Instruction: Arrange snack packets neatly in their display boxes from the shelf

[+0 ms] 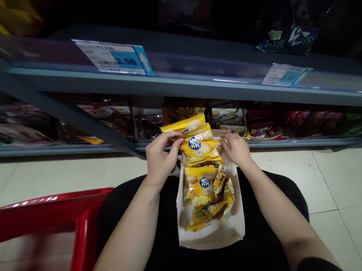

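Observation:
A white open cardboard box (181, 232) rests on my lap, holding several yellow snack packets (202, 181) with a blue logo. My left hand (162, 153) pinches the left edge of a yellow snack packet (198, 144) at the box's far end, between thumb and fingers. Just behind it, another yellow packet (185, 124) leans out past the box. At the far right corner my right hand (236, 149) is closed over the box's edge, its fingertips near the packets. What lies under those fingertips is partly hidden.
A shelf edge with price tags (114, 58) runs across in front, above a low shelf of boxed snacks (228, 116). To the left stands a red plastic basket or stool (86, 220). Pale floor tiles (350, 188) show at right.

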The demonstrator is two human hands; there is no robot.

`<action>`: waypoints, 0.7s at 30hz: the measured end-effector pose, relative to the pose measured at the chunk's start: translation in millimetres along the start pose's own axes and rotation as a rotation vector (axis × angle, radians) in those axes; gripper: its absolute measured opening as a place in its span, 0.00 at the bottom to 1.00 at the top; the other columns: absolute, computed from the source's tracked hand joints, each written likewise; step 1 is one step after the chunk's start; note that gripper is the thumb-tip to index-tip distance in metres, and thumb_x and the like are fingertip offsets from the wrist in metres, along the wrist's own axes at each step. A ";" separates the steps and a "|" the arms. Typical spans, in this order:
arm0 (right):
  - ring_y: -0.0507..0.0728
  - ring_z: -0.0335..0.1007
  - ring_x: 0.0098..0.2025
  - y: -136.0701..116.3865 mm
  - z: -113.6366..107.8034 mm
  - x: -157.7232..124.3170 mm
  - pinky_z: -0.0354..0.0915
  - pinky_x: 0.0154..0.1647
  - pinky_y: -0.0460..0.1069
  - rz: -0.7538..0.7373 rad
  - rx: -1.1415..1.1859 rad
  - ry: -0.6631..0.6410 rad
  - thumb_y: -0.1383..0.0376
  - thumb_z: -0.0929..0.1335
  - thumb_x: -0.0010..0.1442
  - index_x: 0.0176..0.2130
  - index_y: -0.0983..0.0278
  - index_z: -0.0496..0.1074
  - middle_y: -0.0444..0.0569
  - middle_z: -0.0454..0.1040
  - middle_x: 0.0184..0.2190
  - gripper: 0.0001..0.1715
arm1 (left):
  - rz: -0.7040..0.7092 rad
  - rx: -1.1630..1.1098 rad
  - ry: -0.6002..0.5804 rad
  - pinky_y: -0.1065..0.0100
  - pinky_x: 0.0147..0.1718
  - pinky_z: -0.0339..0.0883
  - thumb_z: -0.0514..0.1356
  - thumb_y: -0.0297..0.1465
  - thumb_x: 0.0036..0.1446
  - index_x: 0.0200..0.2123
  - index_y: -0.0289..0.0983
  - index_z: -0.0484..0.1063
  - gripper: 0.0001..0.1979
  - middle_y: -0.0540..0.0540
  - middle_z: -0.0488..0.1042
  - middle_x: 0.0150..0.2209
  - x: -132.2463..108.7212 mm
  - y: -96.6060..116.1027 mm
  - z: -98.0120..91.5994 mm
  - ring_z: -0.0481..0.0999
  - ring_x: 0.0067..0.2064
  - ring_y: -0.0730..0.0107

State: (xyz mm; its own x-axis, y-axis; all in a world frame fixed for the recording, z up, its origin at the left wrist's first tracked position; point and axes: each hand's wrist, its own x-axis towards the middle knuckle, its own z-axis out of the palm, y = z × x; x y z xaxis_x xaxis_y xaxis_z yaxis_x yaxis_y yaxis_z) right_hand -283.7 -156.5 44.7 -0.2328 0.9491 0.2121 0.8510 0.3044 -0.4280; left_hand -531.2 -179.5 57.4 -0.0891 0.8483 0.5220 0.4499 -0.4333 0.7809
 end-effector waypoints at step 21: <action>0.53 0.70 0.31 -19.5 -10.5 -3.1 0.68 0.33 0.48 0.152 0.936 0.202 0.50 0.75 0.47 0.34 0.62 0.72 0.44 0.75 0.30 0.22 | -0.185 -0.348 -0.134 0.69 0.39 0.74 0.65 0.33 0.52 0.37 0.36 0.72 0.10 0.47 0.77 0.35 -1.9 -2.8 9.8 0.78 0.39 0.67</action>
State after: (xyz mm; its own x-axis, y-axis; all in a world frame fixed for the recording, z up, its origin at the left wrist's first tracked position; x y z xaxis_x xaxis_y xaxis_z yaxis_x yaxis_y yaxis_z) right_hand -294.6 -166.2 61.6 0.0083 0.9784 0.2066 0.1260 0.2040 -0.9708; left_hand -523.6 -176.9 50.9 -0.0140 0.9437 0.3304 0.1083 -0.3271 0.9388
